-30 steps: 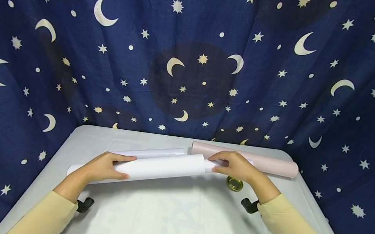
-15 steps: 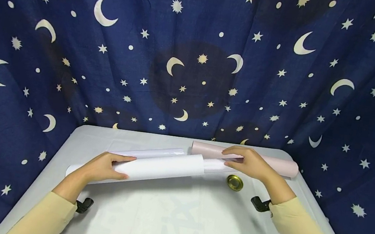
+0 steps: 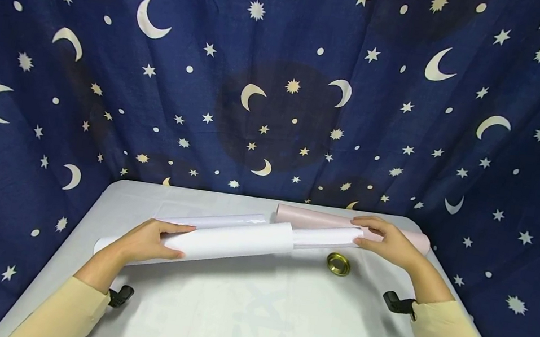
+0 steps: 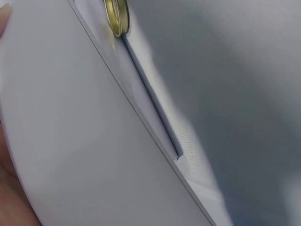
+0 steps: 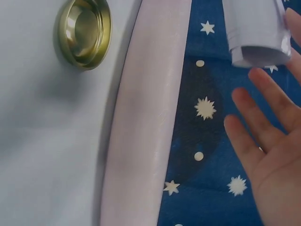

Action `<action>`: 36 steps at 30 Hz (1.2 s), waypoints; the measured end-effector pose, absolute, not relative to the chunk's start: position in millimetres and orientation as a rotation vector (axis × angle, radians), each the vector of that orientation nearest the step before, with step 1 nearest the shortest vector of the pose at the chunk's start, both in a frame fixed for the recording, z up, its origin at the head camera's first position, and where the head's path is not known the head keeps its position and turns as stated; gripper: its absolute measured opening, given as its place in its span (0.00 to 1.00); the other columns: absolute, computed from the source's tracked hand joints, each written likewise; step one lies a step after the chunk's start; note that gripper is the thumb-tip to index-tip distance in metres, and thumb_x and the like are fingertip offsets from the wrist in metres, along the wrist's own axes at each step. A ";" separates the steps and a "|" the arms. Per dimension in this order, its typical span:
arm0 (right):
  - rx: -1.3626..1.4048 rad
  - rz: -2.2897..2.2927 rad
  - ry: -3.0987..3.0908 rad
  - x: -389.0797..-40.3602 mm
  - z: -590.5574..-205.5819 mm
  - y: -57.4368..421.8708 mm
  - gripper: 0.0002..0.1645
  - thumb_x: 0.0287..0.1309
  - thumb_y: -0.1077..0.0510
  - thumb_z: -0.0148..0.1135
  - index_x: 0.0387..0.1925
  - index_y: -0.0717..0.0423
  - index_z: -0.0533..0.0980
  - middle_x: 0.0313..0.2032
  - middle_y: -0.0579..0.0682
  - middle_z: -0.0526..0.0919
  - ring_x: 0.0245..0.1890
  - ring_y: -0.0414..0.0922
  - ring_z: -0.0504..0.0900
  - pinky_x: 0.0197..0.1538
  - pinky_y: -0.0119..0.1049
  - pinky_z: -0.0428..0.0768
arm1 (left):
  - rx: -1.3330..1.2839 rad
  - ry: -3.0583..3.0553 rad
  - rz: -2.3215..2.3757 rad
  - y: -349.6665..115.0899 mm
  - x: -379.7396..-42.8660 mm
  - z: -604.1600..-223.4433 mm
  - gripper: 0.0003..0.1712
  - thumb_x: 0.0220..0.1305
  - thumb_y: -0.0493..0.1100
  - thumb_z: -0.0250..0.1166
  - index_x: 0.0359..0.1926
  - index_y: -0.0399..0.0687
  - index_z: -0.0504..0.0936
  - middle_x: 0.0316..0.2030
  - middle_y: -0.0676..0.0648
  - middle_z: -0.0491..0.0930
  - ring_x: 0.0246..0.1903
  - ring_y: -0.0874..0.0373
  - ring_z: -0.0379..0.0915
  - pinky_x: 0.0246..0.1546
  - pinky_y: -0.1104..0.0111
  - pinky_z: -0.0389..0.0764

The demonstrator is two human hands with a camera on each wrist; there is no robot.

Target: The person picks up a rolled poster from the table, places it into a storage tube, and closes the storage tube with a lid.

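My left hand grips a white cardboard tube from above, thumb on the near side. The tube slants up to the right over the table. Out of its right end sticks a thinner roll of white paper. My right hand is at the free end of this roll, its thumb against the end. In the right wrist view the roll's hollow end shows beside spread, fairly straight fingers. The tube fills much of the left wrist view and hides most of the left hand.
A pale pink tube lies along the table's back right, partly behind the right hand. A round gold metal lid rests in front of it. Another whitish roll lies behind the white tube. A starry blue curtain surrounds the table.
My right hand has slid rightward along the paper roll, from the tube's mouth to the roll's free end, uncovering it. Left hand and white tube have stayed nearly still.
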State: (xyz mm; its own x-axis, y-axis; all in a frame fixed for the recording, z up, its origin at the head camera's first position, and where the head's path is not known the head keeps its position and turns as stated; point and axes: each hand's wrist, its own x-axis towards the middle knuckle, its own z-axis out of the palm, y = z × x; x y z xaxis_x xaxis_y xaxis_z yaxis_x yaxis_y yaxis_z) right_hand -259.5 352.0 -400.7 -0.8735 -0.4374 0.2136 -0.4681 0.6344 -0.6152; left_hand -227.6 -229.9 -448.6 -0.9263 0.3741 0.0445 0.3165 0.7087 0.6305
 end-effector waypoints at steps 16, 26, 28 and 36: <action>0.680 1.467 -2.754 -260.9 -412.9 347.9 0.25 0.61 0.61 0.70 0.58 0.64 0.77 0.52 0.64 0.81 0.46 0.38 0.84 0.46 0.32 0.83 | 0.580 2.836 1.001 -228.6 -226.0 -447.0 0.38 0.47 0.65 0.78 0.62 0.76 0.79 0.59 0.50 0.79 0.52 0.57 0.75 0.53 0.57 0.75; 0.771 1.506 -2.697 -258.6 -415.9 327.1 0.24 0.61 0.63 0.69 0.58 0.67 0.76 0.53 0.63 0.81 0.47 0.42 0.84 0.46 0.33 0.83 | 0.591 2.823 1.018 -226.2 -225.0 -446.3 0.38 0.47 0.63 0.78 0.62 0.75 0.80 0.59 0.49 0.80 0.49 0.58 0.74 0.51 0.57 0.75; 0.798 1.508 -2.685 -257.7 -416.0 323.1 0.24 0.61 0.64 0.69 0.58 0.67 0.77 0.54 0.63 0.80 0.48 0.42 0.84 0.46 0.33 0.83 | 0.593 2.822 1.013 -225.4 -224.7 -445.7 0.38 0.48 0.64 0.78 0.62 0.75 0.79 0.59 0.49 0.80 0.49 0.58 0.74 0.50 0.58 0.75; 0.880 1.490 -2.659 -257.9 -418.3 310.9 0.23 0.59 0.66 0.69 0.57 0.67 0.78 0.57 0.65 0.76 0.50 0.48 0.83 0.48 0.32 0.82 | 0.579 2.826 1.006 -222.4 -224.6 -443.4 0.38 0.47 0.65 0.78 0.62 0.76 0.79 0.60 0.50 0.79 0.49 0.58 0.74 0.51 0.58 0.75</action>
State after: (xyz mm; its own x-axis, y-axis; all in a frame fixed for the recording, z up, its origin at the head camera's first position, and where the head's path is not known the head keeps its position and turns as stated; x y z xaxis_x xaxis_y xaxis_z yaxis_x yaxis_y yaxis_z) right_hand -257.9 310.9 -418.3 -0.8458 -0.4793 0.2345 -0.4502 0.4052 -0.7957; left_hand -224.6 -222.4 -443.4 -0.9246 0.3782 0.0446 0.3214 0.7120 0.6244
